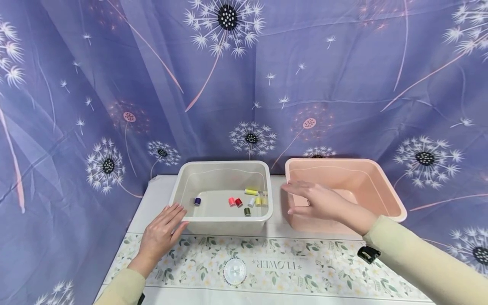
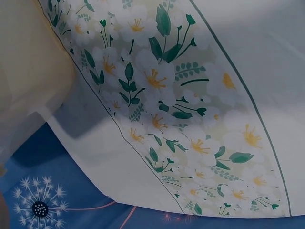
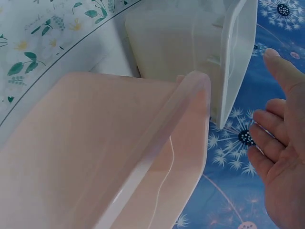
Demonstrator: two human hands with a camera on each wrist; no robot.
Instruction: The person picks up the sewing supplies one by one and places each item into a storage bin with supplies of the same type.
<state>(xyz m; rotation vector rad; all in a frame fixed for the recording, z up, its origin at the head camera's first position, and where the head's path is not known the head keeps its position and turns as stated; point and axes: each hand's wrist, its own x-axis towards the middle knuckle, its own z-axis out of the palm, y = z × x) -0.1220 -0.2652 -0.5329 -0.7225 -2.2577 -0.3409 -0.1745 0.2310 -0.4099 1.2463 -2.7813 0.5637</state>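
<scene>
My left hand rests its fairly straight fingers at the front left corner of a white plastic bin. Several small thread spools lie inside that bin: a navy spool apart at the left, a pink spool beside a red spool, and a yellow spool, a white spool and an olive spool toward the right. Over the left end of a pink bin hovers my right hand. Its fingers extend loosely, thumb apart, and the right wrist view shows nothing in the palm.
Both bins stand side by side on a white table covering with a floral band, a gap between them. A round clear disc lies in front. Behind hangs a purple-blue dandelion curtain. My right arm hides part of the pink bin.
</scene>
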